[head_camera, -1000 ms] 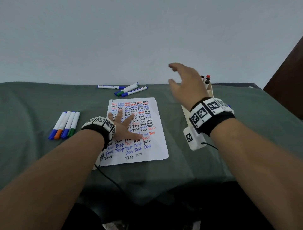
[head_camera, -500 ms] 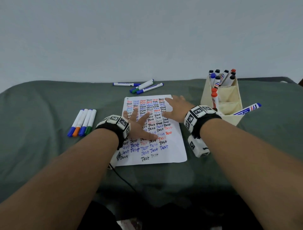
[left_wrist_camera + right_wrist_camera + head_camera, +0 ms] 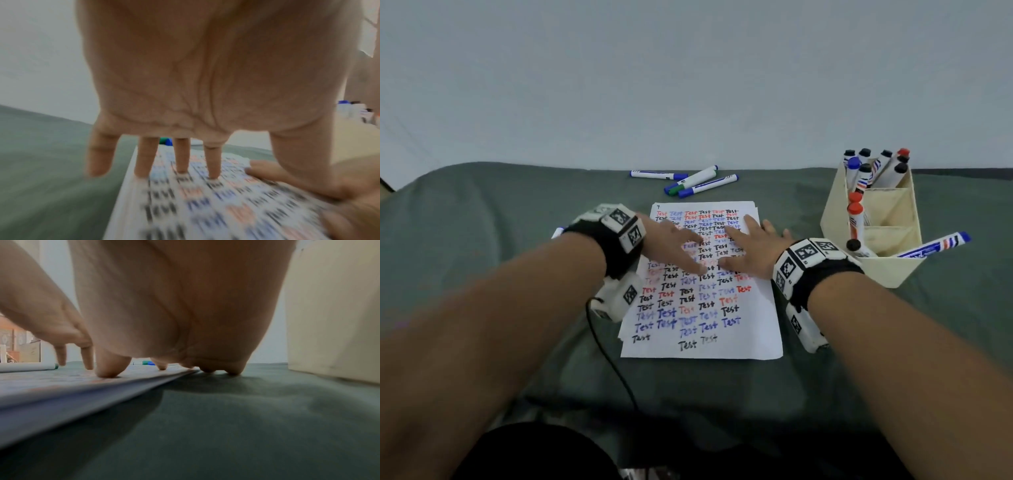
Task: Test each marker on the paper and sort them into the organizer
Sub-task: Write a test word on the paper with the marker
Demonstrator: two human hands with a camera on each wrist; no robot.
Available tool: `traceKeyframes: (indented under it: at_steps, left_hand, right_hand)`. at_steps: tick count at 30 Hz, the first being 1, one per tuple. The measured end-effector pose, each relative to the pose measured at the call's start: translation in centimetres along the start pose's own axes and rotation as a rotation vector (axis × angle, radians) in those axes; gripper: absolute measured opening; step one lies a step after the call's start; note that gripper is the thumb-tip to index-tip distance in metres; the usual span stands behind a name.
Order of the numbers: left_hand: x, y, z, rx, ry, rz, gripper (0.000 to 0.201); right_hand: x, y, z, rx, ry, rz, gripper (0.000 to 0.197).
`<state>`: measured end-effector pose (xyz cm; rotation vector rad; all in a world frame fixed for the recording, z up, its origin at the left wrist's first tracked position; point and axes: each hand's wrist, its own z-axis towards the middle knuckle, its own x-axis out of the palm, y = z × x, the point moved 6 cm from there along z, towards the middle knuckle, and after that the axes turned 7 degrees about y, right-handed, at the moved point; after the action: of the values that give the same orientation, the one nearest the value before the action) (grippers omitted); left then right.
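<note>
White paper (image 3: 702, 308) covered in rows of "Test" lies on the green cloth. My left hand (image 3: 673, 241) lies flat on its upper left part, fingers (image 3: 180, 160) spread and straight, holding nothing. My right hand (image 3: 748, 245) lies flat across the paper's (image 3: 82, 386) right edge, its outer fingertips (image 3: 234, 371) on the cloth. The cream organizer (image 3: 883, 222) at the right holds several markers with black, red and blue caps; one blue-capped marker (image 3: 931, 245) leans out over its front corner. Three markers (image 3: 685, 180) lie loose behind the paper.
The organizer's wall (image 3: 333, 321) stands close to the right of my right hand (image 3: 164, 305). A white marker tip (image 3: 558, 232) shows past my left wrist; the rest of that group is hidden by my arm. A black cable (image 3: 609, 359) runs from the left wrist unit.
My right hand came down from beside the organizer onto the paper's right side. My left hand slid up the paper toward it. The head view shifted left.
</note>
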<state>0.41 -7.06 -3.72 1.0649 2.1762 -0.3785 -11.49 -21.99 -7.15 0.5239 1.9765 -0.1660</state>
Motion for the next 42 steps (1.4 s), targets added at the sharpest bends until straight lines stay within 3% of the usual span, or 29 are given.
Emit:
traceKeyframes:
  at_steps: [3, 6, 9, 15, 21, 23, 26, 30, 32, 35, 42]
  left_hand:
    - [-4.2, 1.0, 0.5, 0.024, -0.148, -0.019, 0.089]
    - [-7.7, 2.9, 2.5, 0.027, -0.419, -0.099, 0.051]
    - [-9.5, 4.8, 5.0, -0.018, -0.557, -0.098, 0.054]
    - [-10.3, 6.7, 9.6, -0.119, -0.444, -0.012, 0.104]
    - [-11.0, 7.2, 11.1, -0.132, -0.445, 0.078, 0.117]
    - [-11.6, 7.6, 10.9, -0.139, -0.536, 0.094, 0.107]
    - [-12.1, 8.2, 10.6, -0.150, -0.670, 0.064, 0.072]
    - [-12.5, 7.4, 11.8, -0.014, -0.601, 0.143, 0.047]
    - [-12.8, 7.8, 11.9, -0.064, -0.637, 0.206, 0.037]
    - [-12.6, 9.1, 12.4, -0.189, -0.629, 0.279, 0.038]
    - [-12.9, 9.8, 13.4, -0.145, -0.589, 0.156, 0.041]
  right_hand:
    - [0.0, 0.1, -0.2, 0.013, 0.014, 0.015, 0.086]
    - [-0.1, 0.3, -0.5, 0.020, 0.022, 0.032, 0.086]
    - [0.0, 0.3, -0.8, 0.014, 0.038, 0.063, 0.086]
    - [-0.1, 0.4, -0.6, 0.011, 0.045, 0.098, 0.086]
    - [0.0, 0.2, -0.2, 0.006, 0.068, 0.135, 0.087]
    - [0.1, 0.2, -0.1, 0.006, 0.071, 0.141, 0.087]
    - [0.1, 0.2, 0.0, 0.009, 0.071, 0.145, 0.087]
    - [0.0, 0.2, 0.0, 0.008, 0.064, 0.147, 0.087]
    - [0.0, 0.3, 0.0, 0.008, 0.063, 0.147, 0.087]
    - [-0.1, 0.3, -0.2, 0.011, 0.064, 0.147, 0.087]
    - [-0.1, 0.3, -0.1, 0.010, 0.065, 0.143, 0.087]
